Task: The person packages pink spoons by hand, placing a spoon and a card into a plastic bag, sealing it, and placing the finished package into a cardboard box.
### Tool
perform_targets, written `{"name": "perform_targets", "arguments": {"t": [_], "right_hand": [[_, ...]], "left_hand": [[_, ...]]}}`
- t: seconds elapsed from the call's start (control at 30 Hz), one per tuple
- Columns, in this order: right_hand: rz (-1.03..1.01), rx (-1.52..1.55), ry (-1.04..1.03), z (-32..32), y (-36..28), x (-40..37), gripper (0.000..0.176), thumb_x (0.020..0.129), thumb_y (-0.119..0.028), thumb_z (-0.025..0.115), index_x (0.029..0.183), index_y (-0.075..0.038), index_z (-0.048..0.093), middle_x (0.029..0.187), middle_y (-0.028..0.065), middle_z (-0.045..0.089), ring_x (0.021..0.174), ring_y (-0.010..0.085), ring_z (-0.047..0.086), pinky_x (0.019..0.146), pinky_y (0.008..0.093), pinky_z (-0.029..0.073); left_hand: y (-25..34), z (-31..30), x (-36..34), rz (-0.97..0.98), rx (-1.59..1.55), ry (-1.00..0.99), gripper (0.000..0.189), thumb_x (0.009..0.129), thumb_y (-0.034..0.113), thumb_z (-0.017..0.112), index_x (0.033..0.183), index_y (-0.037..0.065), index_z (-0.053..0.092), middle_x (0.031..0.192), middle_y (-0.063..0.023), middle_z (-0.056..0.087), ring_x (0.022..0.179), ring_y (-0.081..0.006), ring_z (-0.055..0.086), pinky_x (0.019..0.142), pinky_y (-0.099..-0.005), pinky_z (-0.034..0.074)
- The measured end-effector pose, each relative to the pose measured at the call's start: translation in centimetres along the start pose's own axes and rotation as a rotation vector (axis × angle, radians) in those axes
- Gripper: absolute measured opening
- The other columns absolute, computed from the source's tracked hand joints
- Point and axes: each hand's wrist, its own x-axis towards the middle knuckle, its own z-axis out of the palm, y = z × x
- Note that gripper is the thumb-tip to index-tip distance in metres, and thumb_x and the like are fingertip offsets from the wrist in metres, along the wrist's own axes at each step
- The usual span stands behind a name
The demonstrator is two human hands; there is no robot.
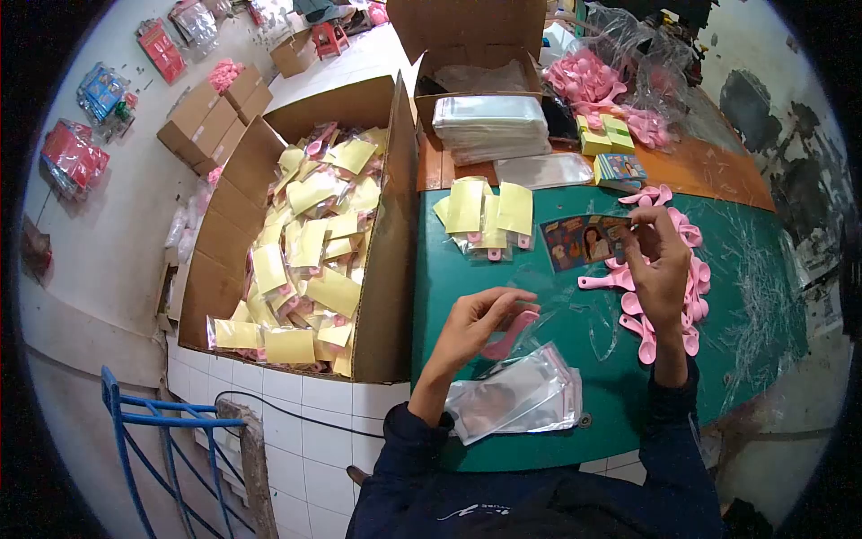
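While the right hand point(660, 262) pinches a card point(582, 245), the left hand point(478, 325) holds a spoon point(510, 338) in a narrow grip.
Step, apparently: pairing both; next move seems to call for alignment. Card: above the table point(558, 199), long axis crosswise, printed face showing. Spoon: just beyond the bags point(530, 395), slanting from near left to far right.
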Motion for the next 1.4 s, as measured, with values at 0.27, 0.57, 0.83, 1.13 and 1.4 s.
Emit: {"name": "perform_targets", "arguments": {"t": [0.27,0.57,0.83,1.13,1.4], "right_hand": [[-0.073,-0.003,-0.138,0.4,-0.6,-0.5,0.016,0.076,0.006,0.057,0.091,-0.001,0.053,0.075,0.008,0.056,0.065,0.0132,0.06,0.056,0.0252,0.047],[-0.097,0.016,-0.289,0.5,-0.7,-0.5,0.017,0.075,0.007,0.059,0.09,0.0,0.054,0.079,0.0083,0.057,0.066,0.0142,0.06,0.057,0.028,0.05],[-0.127,0.018,-0.216,0.0,-1.1,-0.5,0.016,0.075,0.006,0.059,0.088,-0.001,0.054,0.081,0.0085,0.056,0.068,0.0182,0.061,0.058,0.0277,0.049],[-0.204,-0.12,-0.466,-0.5,-1.8,-0.2,0.017,0.075,0.008,0.059,0.088,-0.001,0.054,0.08,0.0084,0.055,0.068,0.018,0.06,0.058,0.0267,0.048],[-0.27,-0.12,-0.474,-0.4,-1.4,-0.2,0.019,0.072,0.01,0.058,0.088,-0.001,0.054,0.081,0.0086,0.054,0.074,0.0202,0.06,0.059,0.027,0.049]], "left_hand": [[-0.4,-0.1,0.0,0.026,0.063,0.023,0.029,0.095,0.02,0.045,0.105,-0.002,0.06,0.094,-0.0095,0.065,0.089,-0.0136,0.061,0.077,-0.0249,0.05],[-0.5,0.0,0.1,0.016,0.073,0.05,0.026,0.095,0.018,0.045,0.102,-0.001,0.062,0.087,-0.0071,0.066,0.084,-0.0103,0.061,0.073,-0.0215,0.048],[-0.4,0.1,0.1,0.012,0.061,0.079,0.028,0.095,0.019,0.045,0.099,-0.002,0.063,0.083,-0.0062,0.065,0.079,-0.008,0.06,0.067,-0.02,0.047],[-1.0,-0.2,0.2,0.02,0.051,0.042,0.027,0.095,0.019,0.045,0.098,-0.002,0.062,0.083,-0.0069,0.066,0.081,-0.0103,0.062,0.071,-0.0205,0.048],[-1.0,-0.7,0.1,-0.015,0.12,0.075,0.028,0.095,0.02,0.045,0.1,-0.002,0.061,0.087,-0.0081,0.065,0.083,-0.0123,0.063,0.072,-0.0237,0.049]]}}
